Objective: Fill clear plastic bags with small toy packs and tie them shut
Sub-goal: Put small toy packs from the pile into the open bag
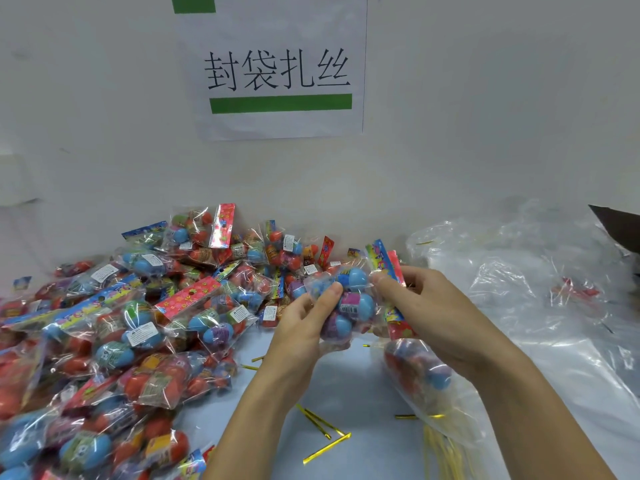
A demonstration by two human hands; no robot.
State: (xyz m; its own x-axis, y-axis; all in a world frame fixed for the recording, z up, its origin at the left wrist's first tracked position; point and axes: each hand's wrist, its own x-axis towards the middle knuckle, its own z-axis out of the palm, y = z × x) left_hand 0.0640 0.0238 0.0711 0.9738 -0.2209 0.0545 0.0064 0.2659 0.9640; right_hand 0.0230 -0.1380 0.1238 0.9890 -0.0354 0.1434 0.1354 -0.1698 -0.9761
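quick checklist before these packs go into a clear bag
1. Left hand grips the clear toy pack of blue and purple eggs: ok.
2. Right hand pinches the red and blue card headers: ok.
3. Clear plastic bags lie to the right: ok.
4. Bag mouth open: cannot tell.
5. Gold twist ties on the pale blue table: ok.

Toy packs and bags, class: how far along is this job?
Done: no tied bag is visible. In hand: left hand and right hand grip toy packs. Left: the pile, clear bags, gold twist ties.
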